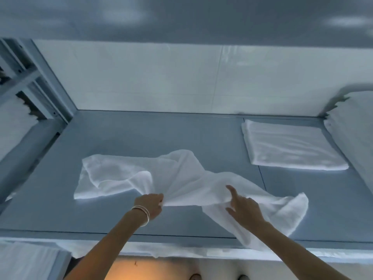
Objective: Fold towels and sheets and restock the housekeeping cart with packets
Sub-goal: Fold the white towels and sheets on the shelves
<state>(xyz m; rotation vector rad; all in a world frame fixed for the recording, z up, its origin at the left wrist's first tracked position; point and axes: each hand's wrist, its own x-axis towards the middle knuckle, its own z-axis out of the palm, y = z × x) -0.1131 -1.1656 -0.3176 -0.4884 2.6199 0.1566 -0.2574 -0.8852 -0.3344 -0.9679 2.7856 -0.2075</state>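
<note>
A white towel (177, 178) lies crumpled and spread across the grey shelf (131, 138), one end hanging over the front edge at the right. My left hand (152, 204), with bangles at the wrist, pinches the towel's near edge in the middle. To its right, my right hand (243, 207) grips a fold of the same towel, its forefinger pointing up. A folded white towel (290, 146) lies flat at the back right of the shelf.
A stack of white linen (355, 134) stands at the shelf's right end. A metal rack (26, 81) with more linen is at the left. Another white cloth (26, 259) sits below at the lower left. A white wall backs the shelf.
</note>
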